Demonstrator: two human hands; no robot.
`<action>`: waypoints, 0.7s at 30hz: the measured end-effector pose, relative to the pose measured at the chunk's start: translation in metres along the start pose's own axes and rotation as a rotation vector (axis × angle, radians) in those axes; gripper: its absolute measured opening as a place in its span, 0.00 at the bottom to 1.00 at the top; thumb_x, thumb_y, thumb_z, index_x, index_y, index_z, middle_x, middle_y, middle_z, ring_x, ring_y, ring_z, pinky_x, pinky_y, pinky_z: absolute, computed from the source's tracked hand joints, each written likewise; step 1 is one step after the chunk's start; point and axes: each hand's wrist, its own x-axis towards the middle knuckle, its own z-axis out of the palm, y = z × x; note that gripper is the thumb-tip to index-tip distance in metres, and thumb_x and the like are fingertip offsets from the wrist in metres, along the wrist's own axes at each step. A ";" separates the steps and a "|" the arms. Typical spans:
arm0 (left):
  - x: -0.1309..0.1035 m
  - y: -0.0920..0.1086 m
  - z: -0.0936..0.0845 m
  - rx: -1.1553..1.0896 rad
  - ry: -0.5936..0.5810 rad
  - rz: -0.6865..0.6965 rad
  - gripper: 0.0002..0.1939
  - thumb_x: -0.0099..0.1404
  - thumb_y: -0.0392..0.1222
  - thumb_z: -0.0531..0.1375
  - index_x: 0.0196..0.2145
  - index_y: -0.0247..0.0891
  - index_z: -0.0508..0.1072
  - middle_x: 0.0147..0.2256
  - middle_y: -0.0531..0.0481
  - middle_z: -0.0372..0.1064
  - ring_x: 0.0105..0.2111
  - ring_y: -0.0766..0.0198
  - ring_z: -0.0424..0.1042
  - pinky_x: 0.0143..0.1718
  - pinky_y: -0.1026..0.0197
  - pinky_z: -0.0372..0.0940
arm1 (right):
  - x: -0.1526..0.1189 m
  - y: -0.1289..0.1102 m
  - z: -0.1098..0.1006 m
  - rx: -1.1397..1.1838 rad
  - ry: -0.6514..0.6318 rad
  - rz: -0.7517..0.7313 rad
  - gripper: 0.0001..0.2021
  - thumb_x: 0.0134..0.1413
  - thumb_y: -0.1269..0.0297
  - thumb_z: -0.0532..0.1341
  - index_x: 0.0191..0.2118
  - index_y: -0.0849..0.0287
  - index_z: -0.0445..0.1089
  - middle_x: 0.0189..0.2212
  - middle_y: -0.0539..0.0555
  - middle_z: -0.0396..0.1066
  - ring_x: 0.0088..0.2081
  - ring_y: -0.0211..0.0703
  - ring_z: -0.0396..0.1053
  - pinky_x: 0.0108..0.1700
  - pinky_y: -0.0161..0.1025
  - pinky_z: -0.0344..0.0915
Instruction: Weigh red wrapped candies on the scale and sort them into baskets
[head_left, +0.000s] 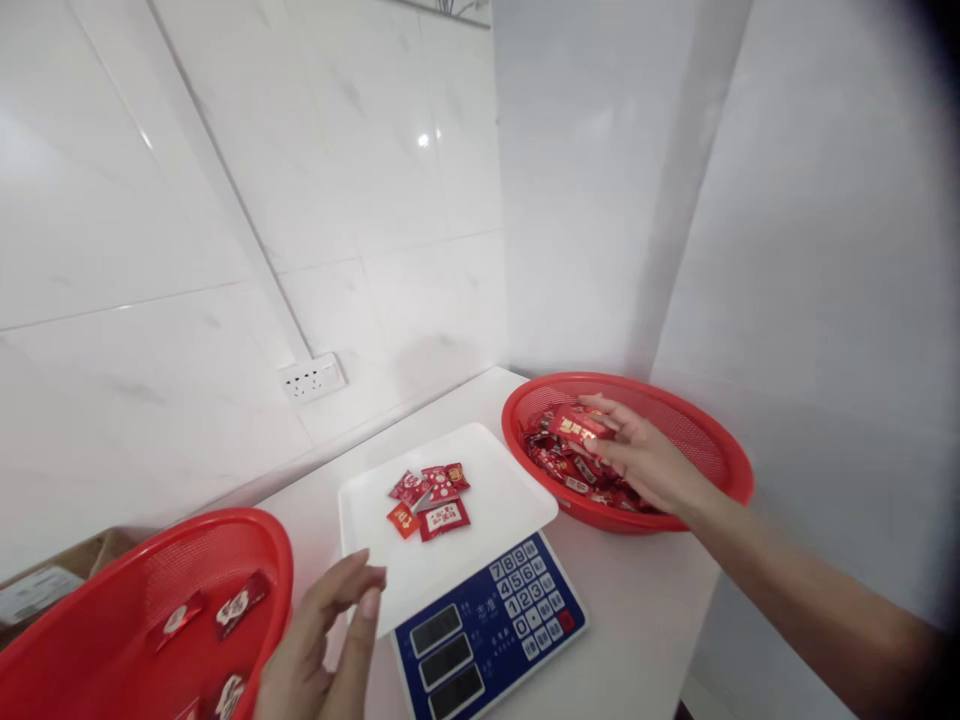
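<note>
My right hand (637, 455) is over the right red basket (731, 470), with a red wrapped candy (576, 425) bearing gold print between its thumb and fingers. Many similar wrapped candies (574, 472) lie heaped in that basket beneath it. My left hand (322, 640) hovers by the near left corner of the white scale tray (495, 480), thumb and fingers slightly apart, nothing between them. Several red candy packets (442, 518) rest together on the tray, which sits on a digital scale (487, 625) with a blue keypad panel. The scale's three displays look dark.
Another red basket (274, 560), at the left, holds a few wrapped candies (240, 605). Behind it stands a cardboard box (105, 550). The white table (607, 600) meets a tiled wall with a power socket (311, 378), and a grey-white panel rises at the right.
</note>
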 end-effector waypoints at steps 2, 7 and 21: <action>-0.003 0.002 0.003 0.024 -0.149 0.004 0.17 0.58 0.51 0.60 0.42 0.41 0.73 0.35 0.47 0.76 0.37 0.60 0.76 0.32 0.66 0.70 | -0.021 0.004 0.021 -0.005 -0.099 -0.015 0.30 0.41 0.60 0.66 0.54 0.46 0.59 0.54 0.54 0.64 0.52 0.50 0.66 0.47 0.46 0.69; -0.015 0.020 0.018 -0.013 -0.362 -0.097 0.20 0.62 0.50 0.56 0.49 0.41 0.70 0.38 0.45 0.75 0.39 0.59 0.73 0.32 0.64 0.69 | -0.075 0.016 0.063 0.004 -0.360 0.117 0.29 0.37 0.57 0.70 0.49 0.47 0.64 0.48 0.56 0.69 0.48 0.51 0.68 0.46 0.48 0.68; -0.037 0.039 0.037 0.186 -0.992 0.239 0.05 0.63 0.38 0.57 0.37 0.41 0.71 0.34 0.52 0.73 0.33 0.66 0.71 0.33 0.69 0.61 | -0.135 0.032 0.064 -0.154 -0.947 0.198 0.12 0.53 0.53 0.59 0.35 0.57 0.70 0.30 0.52 0.71 0.34 0.42 0.67 0.37 0.37 0.64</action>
